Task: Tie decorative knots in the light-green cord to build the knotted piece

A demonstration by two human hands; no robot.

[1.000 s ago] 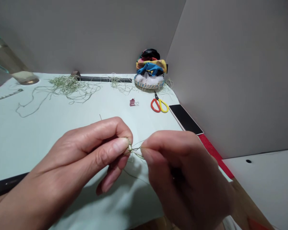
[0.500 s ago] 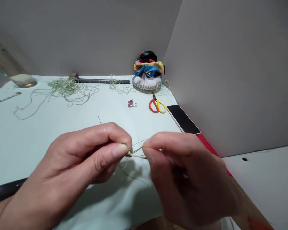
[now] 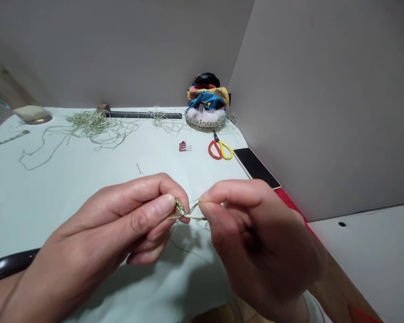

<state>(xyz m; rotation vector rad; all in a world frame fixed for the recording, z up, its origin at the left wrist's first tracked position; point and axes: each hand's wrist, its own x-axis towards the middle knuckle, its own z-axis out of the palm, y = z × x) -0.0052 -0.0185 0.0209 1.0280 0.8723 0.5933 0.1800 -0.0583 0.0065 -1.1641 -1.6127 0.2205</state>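
My left hand (image 3: 114, 220) pinches a small knotted piece of pale green cord (image 3: 179, 207) between thumb and forefinger, with the knot showing at the fingertips. Several thin green strands (image 3: 188, 216) run from the knot toward my right hand (image 3: 252, 233). Its thumb and forefinger pinch those strands, and its other fingers curl under. Loose thread ends hang below the hands over the pale green table cover (image 3: 70, 179).
Tangled green fibre (image 3: 90, 125) lies at the far left. Red-and-yellow scissors (image 3: 219, 150), a small binder clip (image 3: 183, 146), a black phone (image 3: 256, 168) and a round basket with cloth (image 3: 206, 116) sit further back. Grey walls bound the back and right.
My left hand has turned a little, so more of the knot shows above the thumb. My right hand has lifted slightly, and the view has shifted a little.
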